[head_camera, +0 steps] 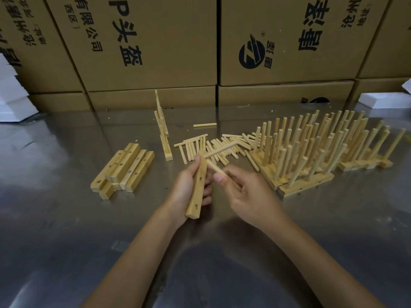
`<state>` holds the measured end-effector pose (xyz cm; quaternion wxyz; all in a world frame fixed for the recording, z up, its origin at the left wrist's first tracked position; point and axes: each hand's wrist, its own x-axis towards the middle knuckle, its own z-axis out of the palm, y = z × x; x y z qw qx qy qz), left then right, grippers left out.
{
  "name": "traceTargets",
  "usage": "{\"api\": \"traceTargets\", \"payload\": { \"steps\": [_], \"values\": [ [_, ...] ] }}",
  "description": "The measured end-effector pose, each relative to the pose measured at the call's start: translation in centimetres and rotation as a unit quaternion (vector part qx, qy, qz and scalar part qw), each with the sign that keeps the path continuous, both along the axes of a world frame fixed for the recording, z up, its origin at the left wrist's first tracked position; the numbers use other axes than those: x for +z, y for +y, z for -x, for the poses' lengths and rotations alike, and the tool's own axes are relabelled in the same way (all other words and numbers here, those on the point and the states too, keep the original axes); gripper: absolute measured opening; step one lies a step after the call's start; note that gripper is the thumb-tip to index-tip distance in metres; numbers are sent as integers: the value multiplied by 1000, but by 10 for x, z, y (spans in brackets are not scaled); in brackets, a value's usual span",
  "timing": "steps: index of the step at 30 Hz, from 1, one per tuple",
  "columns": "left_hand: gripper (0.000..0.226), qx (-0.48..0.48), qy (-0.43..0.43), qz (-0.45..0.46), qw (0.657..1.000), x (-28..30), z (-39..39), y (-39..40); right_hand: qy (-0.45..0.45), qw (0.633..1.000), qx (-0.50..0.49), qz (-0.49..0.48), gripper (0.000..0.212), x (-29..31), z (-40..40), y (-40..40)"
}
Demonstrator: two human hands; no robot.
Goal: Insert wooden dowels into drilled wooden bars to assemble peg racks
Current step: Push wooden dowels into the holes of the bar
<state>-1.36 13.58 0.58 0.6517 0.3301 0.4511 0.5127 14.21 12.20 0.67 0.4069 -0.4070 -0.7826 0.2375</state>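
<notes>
Left hand point(189, 185) is seen in the head view curled round a drilled bar point(196, 187), held slanted above the table point(66, 218), its near end toward the camera. Two holes are visible on the bar's upper face; its far end is partly hidden by the thumb and by a dowel point(221, 149) already seated there, which juts up and to the right. Right hand point(246, 192) is noted pinching a second dowel point(216, 169) between thumb and fingers, its free end lying at the bar's side just beyond the left thumb; whether it has entered a hole cannot be told. The rest of that dowel is covered by the fingers.

Loose dowels point(213, 147) are heaped behind the hands. A stack of undrilled-side-up bars point(123, 170) lies to the left. One finished rack point(163, 130) stands on end near the heap. Finished racks point(322, 150) are crowded at the right, their pegs overlapping so individual racks cannot be counted. Cardboard boxes point(144, 52) close off the back; white foam point(13, 96) is cut off at the left edge.
</notes>
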Motion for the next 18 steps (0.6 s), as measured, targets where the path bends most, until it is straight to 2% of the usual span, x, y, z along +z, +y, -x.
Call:
{"api": "traceTargets", "payload": {
  "steps": [2, 7, 11, 14, 18],
  "values": [
    [43, -4, -1, -11, 1000, 3, 4, 0, -72, 997, -7, 0, 27, -3, -2, 0],
    [39, -27, 65, -32, 997, 5, 1, -2, -146, 988, -55, -10, 28, 0, -3, 0],
    [37, -46, 146, -55, 987, 6, -3, -7, -174, 984, -41, 14, 25, 1, -5, 0],
    [34, -51, 170, -67, 982, 4, -9, -9, -133, 989, -10, 69, 33, 0, -6, 1],
    [33, -45, 202, -88, 974, 1, -11, -6, -32, 989, 30, 142, 30, 0, -5, 5]
  ]
}}
